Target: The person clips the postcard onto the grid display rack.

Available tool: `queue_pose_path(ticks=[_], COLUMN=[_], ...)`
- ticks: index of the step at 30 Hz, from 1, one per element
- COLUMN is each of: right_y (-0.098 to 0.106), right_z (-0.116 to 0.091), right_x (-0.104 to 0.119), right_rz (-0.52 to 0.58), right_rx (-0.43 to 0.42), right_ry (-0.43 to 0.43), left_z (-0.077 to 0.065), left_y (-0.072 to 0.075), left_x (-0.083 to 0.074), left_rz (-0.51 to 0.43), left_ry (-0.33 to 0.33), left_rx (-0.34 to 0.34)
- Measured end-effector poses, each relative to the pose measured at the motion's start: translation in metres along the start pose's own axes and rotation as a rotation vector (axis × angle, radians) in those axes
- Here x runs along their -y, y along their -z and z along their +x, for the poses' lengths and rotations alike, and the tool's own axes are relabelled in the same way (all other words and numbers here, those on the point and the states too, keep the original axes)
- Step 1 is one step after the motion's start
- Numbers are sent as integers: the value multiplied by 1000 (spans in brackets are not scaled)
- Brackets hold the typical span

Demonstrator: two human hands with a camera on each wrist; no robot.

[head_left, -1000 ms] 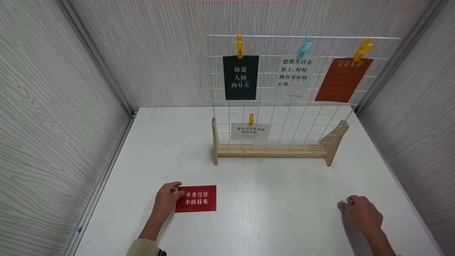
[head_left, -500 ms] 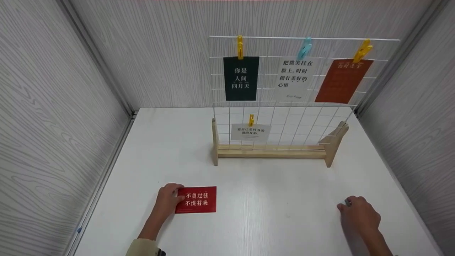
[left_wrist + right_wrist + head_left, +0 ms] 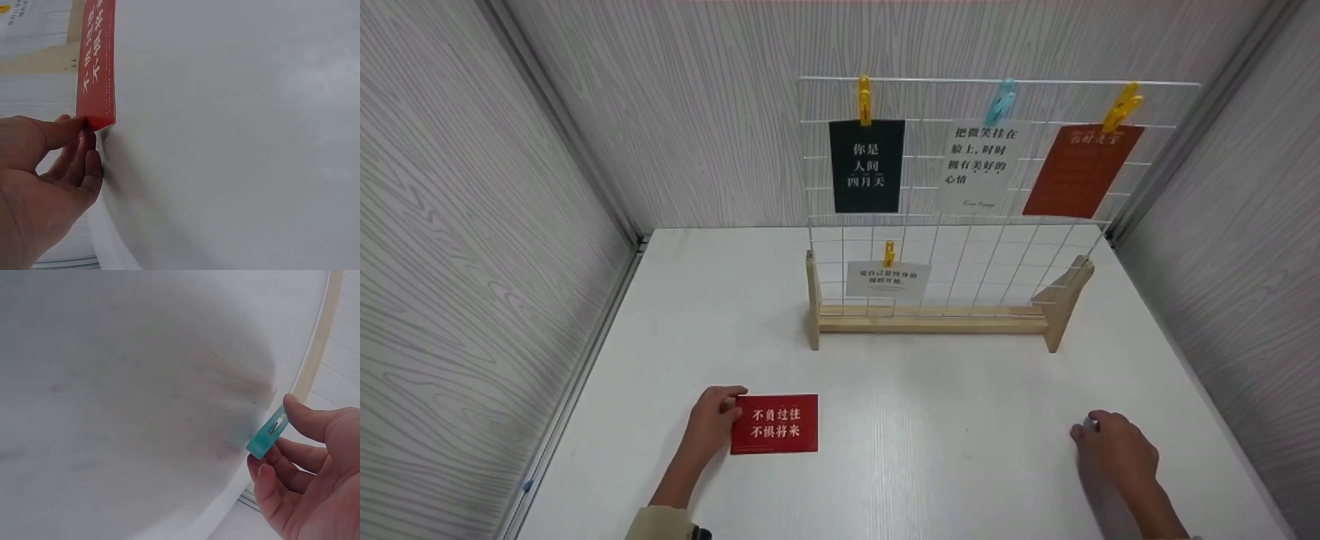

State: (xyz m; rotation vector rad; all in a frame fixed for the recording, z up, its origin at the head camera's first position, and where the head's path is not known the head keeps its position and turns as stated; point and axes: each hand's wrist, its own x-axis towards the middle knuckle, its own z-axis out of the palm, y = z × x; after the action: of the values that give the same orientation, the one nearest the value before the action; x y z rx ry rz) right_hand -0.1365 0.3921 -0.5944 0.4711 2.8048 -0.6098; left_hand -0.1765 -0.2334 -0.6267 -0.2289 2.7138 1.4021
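Note:
My left hand [image 3: 712,421] pinches the left end of a red card [image 3: 777,433] with white lettering, close over the white table. In the left wrist view the thumb presses on the printed face of the card [image 3: 97,67], with the other fingers behind it. At the right, my right hand [image 3: 1119,448] holds a small clothespin, mostly hidden by the fingers in the head view. The right wrist view shows this teal clothespin [image 3: 264,439] with a metal spring, between the thumb and the fingers of the hand [image 3: 332,467].
A white wire grid [image 3: 997,262] on a wooden stand [image 3: 934,324] rises at the back. Clothespins hold a dark green card [image 3: 867,195], a white card [image 3: 975,191], an orange-red card [image 3: 1076,176] and a small white card [image 3: 889,289] on it. Grey panels enclose the table.
The red card has tipped slightly and its lower edge sits a little lower in view. My right hand has shifted slightly left with the clothespin. The cards on the grid hang as before.

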Motion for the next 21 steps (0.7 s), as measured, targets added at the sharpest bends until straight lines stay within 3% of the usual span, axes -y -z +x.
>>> queue_pose_path(ticks=[10, 21], right_y=[2, -1], right_z=[0, -6], right_x=[10, 33], right_rz=[25, 93], right_rx=[-33, -163], right_ry=[57, 281], left_z=[2, 2], left_y=[0, -1], left_x=[-9, -17], left_rz=[-123, -278], left_ry=[53, 43], left_rx=[4, 11])
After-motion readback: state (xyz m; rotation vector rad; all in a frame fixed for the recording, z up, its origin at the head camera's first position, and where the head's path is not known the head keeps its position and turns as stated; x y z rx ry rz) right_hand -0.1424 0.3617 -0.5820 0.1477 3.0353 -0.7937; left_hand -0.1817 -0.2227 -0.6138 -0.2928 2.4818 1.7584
